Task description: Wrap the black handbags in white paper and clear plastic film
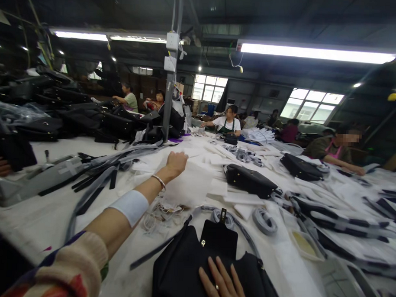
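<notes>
My left arm stretches forward over the table, a bracelet at the wrist and a pale band round the forearm. My left hand [177, 164] is closed, its fingers at the edge of a thin white sheet [192, 185] that spreads below and beside it. Flat on a black handbag [177, 269] lies my right hand [224, 283], with the fingers spread and a ring on one. The bag's flap [219, 238] is turned up, showing a metal clasp. A grey-wrapped strap [247, 232] arches behind the bag.
Loose cords and small tags [163, 214] lie left of the bag. Another black bag [249, 180], a coiled grey strap [264, 221] and a plastic tub [306, 245] are at the right. A pole [169, 91] rises beyond, near piled black bags [114, 124]. Co-workers sit around the table.
</notes>
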Demonstrator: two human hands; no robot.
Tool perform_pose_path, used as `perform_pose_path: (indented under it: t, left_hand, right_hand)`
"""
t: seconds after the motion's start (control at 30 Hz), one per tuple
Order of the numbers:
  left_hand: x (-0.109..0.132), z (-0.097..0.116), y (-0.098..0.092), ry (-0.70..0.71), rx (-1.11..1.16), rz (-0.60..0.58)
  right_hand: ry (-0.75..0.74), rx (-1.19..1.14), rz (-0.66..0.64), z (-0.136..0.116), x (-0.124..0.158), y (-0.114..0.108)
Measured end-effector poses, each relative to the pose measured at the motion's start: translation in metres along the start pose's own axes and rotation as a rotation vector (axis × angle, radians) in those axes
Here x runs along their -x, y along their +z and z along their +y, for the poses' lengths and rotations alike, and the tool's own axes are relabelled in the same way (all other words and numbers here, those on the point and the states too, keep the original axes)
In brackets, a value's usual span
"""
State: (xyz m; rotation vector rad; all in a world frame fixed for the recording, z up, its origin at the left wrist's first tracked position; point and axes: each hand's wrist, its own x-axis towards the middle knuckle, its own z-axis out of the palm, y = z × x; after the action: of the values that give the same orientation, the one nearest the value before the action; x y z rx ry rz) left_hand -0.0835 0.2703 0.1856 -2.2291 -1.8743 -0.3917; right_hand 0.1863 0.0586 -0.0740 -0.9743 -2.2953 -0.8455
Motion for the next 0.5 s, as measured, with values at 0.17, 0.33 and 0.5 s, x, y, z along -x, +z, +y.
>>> perform_pose_path:
  t: [0.17,0.33,0.5]
  left_hand:
    - [0.042,0.034,-0.061,0.107,0.034,0.324]
    - [0.158,0.086,-0.016,0.895,0.154,0.37]
    - [0.234,0.109,0.05,0.783,0.069,-0.101]
  right_hand:
    - [0.054,-0.182,-0.212,0.004,-0.025,-0.049]
    - [0.243,-0.305,-0.421,-0.006,-0.039,-0.083]
    - [0.366,-0.25,-0.353,-0.022,-0.018,-0.078]
